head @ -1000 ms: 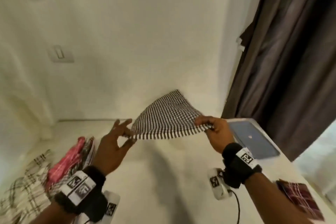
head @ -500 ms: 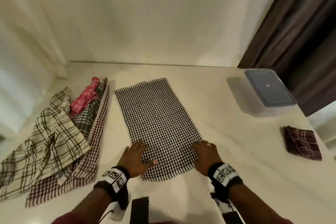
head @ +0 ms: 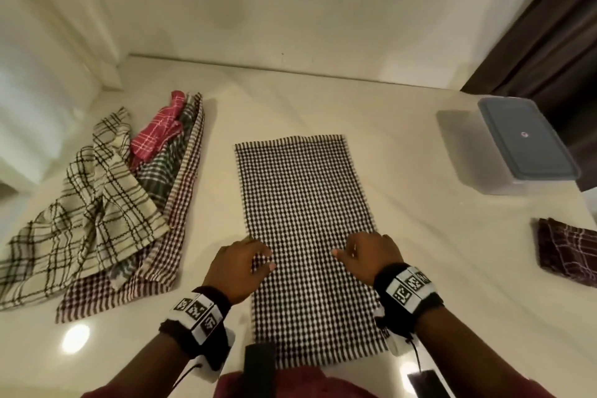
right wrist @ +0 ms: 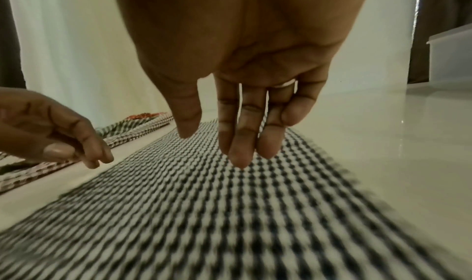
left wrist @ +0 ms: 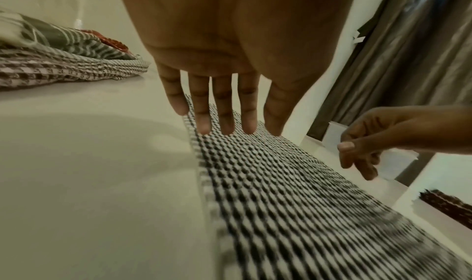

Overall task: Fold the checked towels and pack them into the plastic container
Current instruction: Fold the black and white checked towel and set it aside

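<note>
Beside the spread towel (head: 303, 220) lies an unfolded pile (head: 106, 203).

A towel (head: 307, 236) lies flat mid-table (head: 436, 252), the left hand (head: 237, 263) at its left edge, the right hand (head: 371, 257) at its right; a towel heap (head: 97, 203) lies left, the lidded container (head: 526, 145) far right, a folded towel (head: 568, 255) nearer than it

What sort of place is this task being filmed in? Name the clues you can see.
Probably a room in a home, not a workshop: a smooth pale table set against plain white walls, a dark curtain to the right, and household checked towels beside a lidded plastic container.
</note>
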`<state>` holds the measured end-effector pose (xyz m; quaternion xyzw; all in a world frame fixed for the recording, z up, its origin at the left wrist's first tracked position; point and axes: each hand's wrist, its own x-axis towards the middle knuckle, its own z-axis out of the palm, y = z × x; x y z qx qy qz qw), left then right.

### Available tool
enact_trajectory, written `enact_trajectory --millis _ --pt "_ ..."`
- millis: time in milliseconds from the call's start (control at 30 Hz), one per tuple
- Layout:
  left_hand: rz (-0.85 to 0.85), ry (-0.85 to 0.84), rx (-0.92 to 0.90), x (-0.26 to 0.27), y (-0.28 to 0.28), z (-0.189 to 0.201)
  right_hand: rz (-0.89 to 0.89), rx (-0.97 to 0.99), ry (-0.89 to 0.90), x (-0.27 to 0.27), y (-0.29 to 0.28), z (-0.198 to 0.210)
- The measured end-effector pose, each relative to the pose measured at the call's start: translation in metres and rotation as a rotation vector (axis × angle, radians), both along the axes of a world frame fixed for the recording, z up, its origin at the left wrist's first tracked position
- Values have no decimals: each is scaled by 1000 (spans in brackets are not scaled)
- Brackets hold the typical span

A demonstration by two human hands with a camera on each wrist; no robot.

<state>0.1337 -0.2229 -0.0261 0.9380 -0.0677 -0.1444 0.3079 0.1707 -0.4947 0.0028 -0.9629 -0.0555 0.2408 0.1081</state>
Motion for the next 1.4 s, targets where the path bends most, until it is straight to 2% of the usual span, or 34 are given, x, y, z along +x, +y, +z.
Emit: enact_trajectory --millis 67,167,267,367,433,600,733,800,900,1000,1100,1233,1400 --pt "56 -40 13 22 5 -4 9 105 -63 30 10 -3" --pt "87 25 51 65 10 -9 70 213 -74 81 27 -17" --pt "15 85 142 110 11 -10 104 172 17 127 35 -31" --pt "-76 163 339 142 1 -21 140 58 104 150 31 -45" --pt "-132 178 398 157 -17 -32 133 23 110 158 18 -54" --pt "-193 132 327 185 -62 -48 64 43 96 162 -46 -67" --pt "-223 83 290 211 -77 -35 72 44 125 177 -73 -62" --pt "-212 54 305 229 -72 -21 101 19 109 191 -64 -53" --pt "-285 57 418 264 -55 -7 254 11 57 217 -18 -41" --pt "-442 142 622 286 -48 -5 397 30 14 239 43 -41" --pt "-508 257 725 286 -49 -15 448 36 34 248 84 -52" --pt "-487 287 758 286 -47 -25 415 61 46 243 82 -72" --pt "-458 295 748 288 -48 -28 377 -37 51 246 32 -74"
